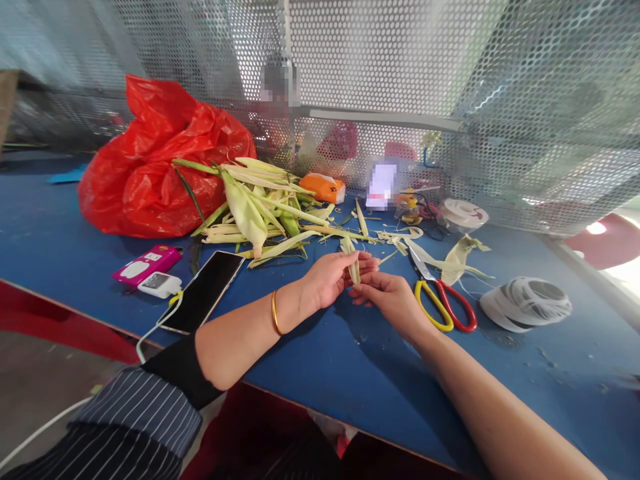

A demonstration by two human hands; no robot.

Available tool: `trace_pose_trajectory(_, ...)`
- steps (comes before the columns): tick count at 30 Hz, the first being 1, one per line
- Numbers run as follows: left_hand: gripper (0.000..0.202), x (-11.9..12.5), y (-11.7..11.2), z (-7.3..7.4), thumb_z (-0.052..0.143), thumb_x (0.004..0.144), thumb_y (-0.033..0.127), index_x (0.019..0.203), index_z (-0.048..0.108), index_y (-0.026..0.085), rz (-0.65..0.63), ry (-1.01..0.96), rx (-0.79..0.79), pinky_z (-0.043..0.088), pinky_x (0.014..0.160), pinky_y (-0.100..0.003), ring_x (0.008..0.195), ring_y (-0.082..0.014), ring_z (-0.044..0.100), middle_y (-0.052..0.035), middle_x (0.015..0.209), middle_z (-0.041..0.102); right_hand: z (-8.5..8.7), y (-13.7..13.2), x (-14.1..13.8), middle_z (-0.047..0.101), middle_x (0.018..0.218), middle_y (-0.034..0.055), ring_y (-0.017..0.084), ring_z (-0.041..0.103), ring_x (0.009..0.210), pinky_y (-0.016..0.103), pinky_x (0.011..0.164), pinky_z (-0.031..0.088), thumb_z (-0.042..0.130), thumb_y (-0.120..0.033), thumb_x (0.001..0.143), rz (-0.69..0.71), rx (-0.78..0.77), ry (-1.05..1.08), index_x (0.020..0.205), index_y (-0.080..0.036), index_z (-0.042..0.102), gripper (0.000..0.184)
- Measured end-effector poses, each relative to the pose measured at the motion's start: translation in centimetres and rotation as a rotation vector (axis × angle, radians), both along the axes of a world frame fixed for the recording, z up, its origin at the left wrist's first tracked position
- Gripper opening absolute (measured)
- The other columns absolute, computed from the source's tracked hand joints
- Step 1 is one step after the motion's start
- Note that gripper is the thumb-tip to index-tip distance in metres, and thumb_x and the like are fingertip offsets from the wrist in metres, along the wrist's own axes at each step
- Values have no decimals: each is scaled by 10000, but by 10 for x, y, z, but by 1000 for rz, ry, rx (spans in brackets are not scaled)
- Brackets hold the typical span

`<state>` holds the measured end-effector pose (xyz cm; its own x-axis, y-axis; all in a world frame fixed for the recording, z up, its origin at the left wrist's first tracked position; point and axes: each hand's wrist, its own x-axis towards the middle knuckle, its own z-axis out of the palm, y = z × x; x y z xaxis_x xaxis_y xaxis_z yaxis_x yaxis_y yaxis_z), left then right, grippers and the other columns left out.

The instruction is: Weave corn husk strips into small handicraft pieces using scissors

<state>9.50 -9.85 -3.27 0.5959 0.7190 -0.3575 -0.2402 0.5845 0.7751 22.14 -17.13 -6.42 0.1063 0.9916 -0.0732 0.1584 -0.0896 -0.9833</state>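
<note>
A short piece of pale corn husk [353,270] is pinched between the thumb and fingers of my left hand [333,275], above the middle of the blue table. My right hand [387,297] has its thumb and fingertips closed on the lower end of the same piece. To the right of my right hand lie scissors [434,293] with one yellow and one red handle. Just beyond both hands spreads a pile of green and cream corn husks [245,207], with loose strips reaching to the right.
A red plastic bag [165,167] bulges at the back left. A phone [205,291] and a pink power bank [148,265] with a cable lie at left. An orange tissue pack [323,188] and a tape roll [464,214] sit behind. A white spool [526,304] lies right. Perforated metal panels [375,60] border the back.
</note>
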Motion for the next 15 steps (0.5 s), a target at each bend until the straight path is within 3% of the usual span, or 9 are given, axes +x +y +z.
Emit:
trace_pose_trajectory(5,223,1,-3,2,486,947,154,845,678,105,-24,-9,-13,515,690,-258,746,-144,678,-117,925,738,2,-1,-1,734,729,44,165,667,647,279,597,469,672,-437,760,-1,10,-21,795,-173,698,267)
trace_pose_trajectory(8,228,-1,2,4,469,948,137,814,651,109,47,-30,-12,526,694,-268,734,-149,686,-102,873,735,3,-2,3,699,673,22,161,642,612,286,605,470,652,-424,796,-2,64,-165,776,-180,676,246)
trace_pose_trajectory(10,233,-4,9,5,453,954,135,818,640,111,123,-58,14,536,710,-275,733,-152,694,-94,849,731,3,0,6,694,725,28,170,635,651,294,635,465,627,-380,841,-37,171,-438,841,-188,683,200)
trace_pose_trajectory(12,222,-7,18,6,454,950,128,826,637,115,190,-65,36,535,681,-261,695,-136,686,-84,850,728,2,3,7,711,917,68,198,644,789,311,696,455,582,-312,895,-15,317,-799,1001,-197,686,188)
trace_pose_trajectory(15,210,-10,27,5,472,941,126,817,642,121,251,-35,41,514,610,-215,649,-108,667,-68,808,716,-1,8,2,682,1110,98,224,612,935,339,763,422,521,-204,939,201,516,-1242,1137,-208,650,237)
